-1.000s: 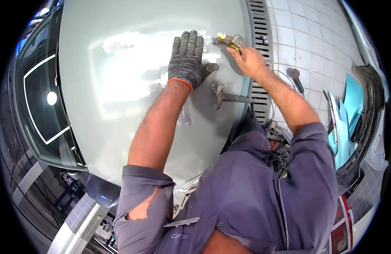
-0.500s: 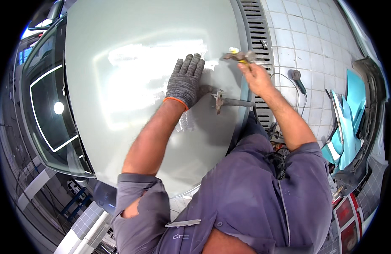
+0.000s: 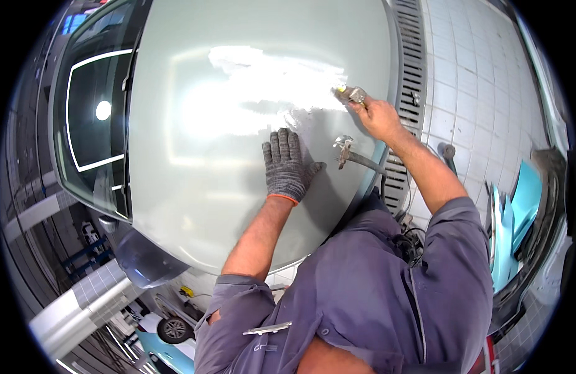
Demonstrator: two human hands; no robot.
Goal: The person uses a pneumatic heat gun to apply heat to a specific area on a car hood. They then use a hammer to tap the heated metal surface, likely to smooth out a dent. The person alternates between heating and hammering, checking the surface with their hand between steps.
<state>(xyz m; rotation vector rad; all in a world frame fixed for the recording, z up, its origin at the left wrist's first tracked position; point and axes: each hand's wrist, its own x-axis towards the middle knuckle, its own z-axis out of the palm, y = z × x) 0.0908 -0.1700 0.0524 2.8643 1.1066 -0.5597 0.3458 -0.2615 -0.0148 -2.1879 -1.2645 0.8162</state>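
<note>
A pale grey-green car hood (image 3: 169, 199) fills the middle, with bright white streaked patches and glare (image 3: 263, 81). My left hand (image 3: 287, 163), in a grey knit glove with an orange cuff, lies flat on it, fingers spread slightly, just below the patches. Bare, my right hand (image 3: 375, 118) grips a yellow-handled hand tool (image 3: 353, 96) with a dull metal head, held by the patches' right end. Between my hands and lower, a metal-headed tool with a long dark shaft (image 3: 344, 153) rests near the hood's right edge.
A windshield (image 3: 85, 112) borders the hood at left. Right are a slotted drain grate (image 3: 408, 56), white tiles (image 3: 462, 75), a corded power tool (image 3: 448, 156), turquoise panels (image 3: 518, 212) and a dark bumper (image 3: 547, 187). A wheel (image 3: 174, 330) shows at lower left.
My gloved hand has slid down the hood, away from the white patches. My right hand, holding the yellow-handled tool, is also lower. The view has shifted.
</note>
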